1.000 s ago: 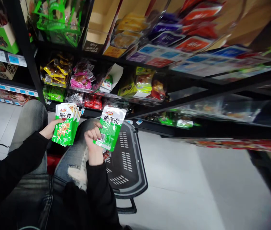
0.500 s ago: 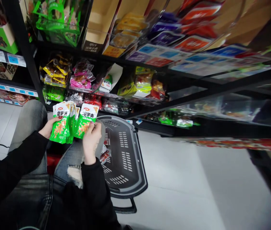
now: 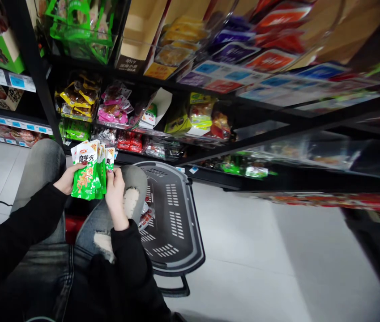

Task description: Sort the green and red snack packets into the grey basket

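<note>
Several green-and-white snack packets (image 3: 85,176) are fanned upright above my knees. My left hand (image 3: 68,178) grips the stack at its left side, thumb across the front packet. At the right edge of the fan, my right hand (image 3: 115,190) is closed on a packet (image 3: 109,156) of the same kind, its lower part hidden behind the fingers. Beside my right knee stands a dark grey shopping basket (image 3: 190,223), with a few small packets (image 3: 147,217) lying inside at its left.
Ahead are black shelves with bins of yellow packets (image 3: 77,98), pink packets (image 3: 114,105) and red packets (image 3: 130,141). An open white carton (image 3: 163,105) stands among them. A black shelf post (image 3: 35,62) rises at left. Pale tiled floor (image 3: 243,241) extends to the right.
My right hand has moved left, bringing its packet from apart on the right to against the fanned stack. My left hand stays almost where it was.
</note>
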Action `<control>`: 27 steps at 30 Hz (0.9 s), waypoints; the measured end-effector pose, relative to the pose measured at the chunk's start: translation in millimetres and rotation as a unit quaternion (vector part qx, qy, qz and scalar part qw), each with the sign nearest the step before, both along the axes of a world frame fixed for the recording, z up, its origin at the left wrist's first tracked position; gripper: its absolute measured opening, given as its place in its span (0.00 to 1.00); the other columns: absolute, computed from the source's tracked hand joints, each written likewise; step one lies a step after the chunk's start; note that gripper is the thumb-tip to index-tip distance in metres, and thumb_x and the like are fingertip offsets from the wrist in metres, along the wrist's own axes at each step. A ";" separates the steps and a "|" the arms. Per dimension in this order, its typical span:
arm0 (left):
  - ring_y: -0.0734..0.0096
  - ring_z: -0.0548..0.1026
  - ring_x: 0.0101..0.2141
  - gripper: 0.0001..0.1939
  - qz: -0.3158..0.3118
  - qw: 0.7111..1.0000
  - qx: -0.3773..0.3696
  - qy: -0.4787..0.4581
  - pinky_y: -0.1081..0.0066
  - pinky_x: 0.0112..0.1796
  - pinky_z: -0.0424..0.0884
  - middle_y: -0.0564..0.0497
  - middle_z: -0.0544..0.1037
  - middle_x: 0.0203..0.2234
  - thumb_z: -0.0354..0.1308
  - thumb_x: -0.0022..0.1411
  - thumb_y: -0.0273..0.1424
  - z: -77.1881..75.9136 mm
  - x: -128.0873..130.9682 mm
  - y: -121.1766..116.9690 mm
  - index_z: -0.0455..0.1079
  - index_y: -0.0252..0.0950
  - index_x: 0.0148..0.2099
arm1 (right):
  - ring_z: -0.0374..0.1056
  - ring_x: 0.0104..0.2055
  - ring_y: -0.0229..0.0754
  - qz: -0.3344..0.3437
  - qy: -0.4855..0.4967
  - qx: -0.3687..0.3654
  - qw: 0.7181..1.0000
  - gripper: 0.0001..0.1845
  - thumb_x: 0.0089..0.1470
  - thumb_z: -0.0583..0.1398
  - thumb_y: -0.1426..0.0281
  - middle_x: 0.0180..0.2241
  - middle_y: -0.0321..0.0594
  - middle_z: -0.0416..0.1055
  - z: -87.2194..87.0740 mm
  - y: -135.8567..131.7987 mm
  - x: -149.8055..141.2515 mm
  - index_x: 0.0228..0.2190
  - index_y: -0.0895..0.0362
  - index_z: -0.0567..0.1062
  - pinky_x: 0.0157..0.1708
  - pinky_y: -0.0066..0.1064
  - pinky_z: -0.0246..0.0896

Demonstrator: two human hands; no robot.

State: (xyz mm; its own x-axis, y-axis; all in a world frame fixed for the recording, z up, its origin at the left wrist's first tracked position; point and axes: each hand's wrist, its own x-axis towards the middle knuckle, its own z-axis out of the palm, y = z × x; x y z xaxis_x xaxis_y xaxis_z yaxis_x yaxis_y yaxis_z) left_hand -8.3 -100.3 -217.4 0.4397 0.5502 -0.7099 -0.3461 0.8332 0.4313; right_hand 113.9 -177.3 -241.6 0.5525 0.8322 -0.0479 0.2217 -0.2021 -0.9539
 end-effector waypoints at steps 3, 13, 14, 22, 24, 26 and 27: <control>0.59 0.78 0.28 0.10 -0.016 1.000 0.013 0.002 0.61 0.38 0.75 0.44 0.80 0.25 0.56 0.49 0.25 -2.3 0.4 -0.8 0.71 0.28 0.36 | 0.59 0.28 0.41 0.053 -0.015 -0.022 0.998 0.14 0.58 0.45 0.61 0.24 0.35 0.62 2.2 -0.2 4.7 0.27 0.52 0.64 0.33 0.33 0.53; 0.58 0.79 0.31 0.19 -0.036 0.990 0.131 0.025 0.61 0.39 0.74 0.45 0.81 0.31 0.62 0.42 0.21 -8.7 3.5 -6.5 0.71 0.32 0.41 | 0.64 0.38 0.44 0.031 0.001 -0.008 0.999 0.32 0.40 0.65 0.60 0.40 0.44 0.67 19.4 -4.1 -0.1 0.46 0.56 0.64 0.40 0.37 0.59; 0.58 0.78 0.31 0.20 -0.037 0.989 0.139 0.029 0.61 0.39 0.74 0.45 0.81 0.31 0.63 0.41 0.21 -8.3 3.5 -7.0 0.71 0.32 0.41 | 0.64 0.39 0.45 0.028 0.001 -0.006 1.000 0.34 0.38 0.66 0.61 0.41 0.44 0.66 19.7 -4.1 -1.5 0.48 0.55 0.64 0.41 0.37 0.59; 0.60 0.77 0.38 0.17 0.016 0.991 0.129 0.034 0.61 0.44 0.71 0.45 0.80 0.36 0.62 0.50 0.29 -3.7 8.4 -5.1 0.69 0.33 0.44 | 0.62 0.42 0.45 0.034 0.038 -0.002 0.999 0.20 0.40 0.64 0.65 0.38 0.39 0.66 4.5 0.5 -3.3 0.39 0.53 0.70 0.41 0.36 0.60; 0.59 0.77 0.38 0.16 0.022 0.991 0.125 0.028 0.60 0.45 0.70 0.45 0.80 0.33 0.61 0.51 0.29 -5.2 8.7 -3.6 0.69 0.33 0.44 | 0.63 0.40 0.43 0.027 0.078 0.007 0.997 0.19 0.41 0.63 0.65 0.38 0.39 0.67 1.1 0.4 -1.7 0.38 0.54 0.69 0.40 0.34 0.60; 0.59 0.78 0.37 0.16 0.021 0.990 0.134 0.026 0.60 0.44 0.71 0.47 0.80 0.31 0.62 0.49 0.28 -7.6 8.2 -2.4 0.69 0.33 0.42 | 0.64 0.38 0.42 0.007 0.120 0.015 0.993 0.18 0.41 0.62 0.66 0.37 0.38 0.69 -0.3 -0.2 0.2 0.37 0.55 0.68 0.39 0.34 0.60; 0.59 0.78 0.37 0.16 0.021 0.990 0.140 0.027 0.60 0.44 0.71 0.47 0.80 0.31 0.62 0.48 0.27 -8.6 7.7 -1.9 0.69 0.33 0.42 | 0.64 0.38 0.42 -0.007 0.143 0.020 0.989 0.17 0.41 0.62 0.66 0.36 0.38 0.69 -0.9 -0.5 1.5 0.36 0.55 0.67 0.39 0.34 0.60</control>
